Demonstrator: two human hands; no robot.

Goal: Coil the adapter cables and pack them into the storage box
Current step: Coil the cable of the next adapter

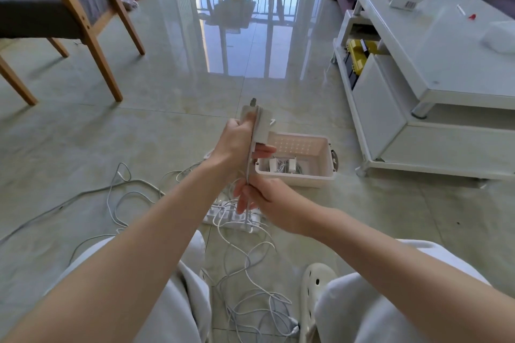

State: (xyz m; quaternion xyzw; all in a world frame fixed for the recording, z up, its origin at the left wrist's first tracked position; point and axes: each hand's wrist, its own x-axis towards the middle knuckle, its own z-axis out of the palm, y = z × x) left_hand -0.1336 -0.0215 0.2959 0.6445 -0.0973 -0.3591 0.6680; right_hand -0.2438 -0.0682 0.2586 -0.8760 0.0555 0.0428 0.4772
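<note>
My left hand [237, 142] grips a white power adapter [258, 125] upright above the floor, its plug end pointing up. A thin white cable [249, 167] runs down the adapter's side into my right hand [267, 200], which pinches it just below. The cable drops on to a loose tangle of white cables [259, 287] between my knees. Behind my hands stands the white storage box [323, 147], open, with two coiled adapters [284, 166] inside.
A white power strip [231, 217] with plugs lies on the tiled floor under my hands. More cable [119, 192] trails off to the left. A wooden chair [69, 8] stands at the far left, a white coffee table [434, 44] at the right. A white slipper [315, 287] is by my right knee.
</note>
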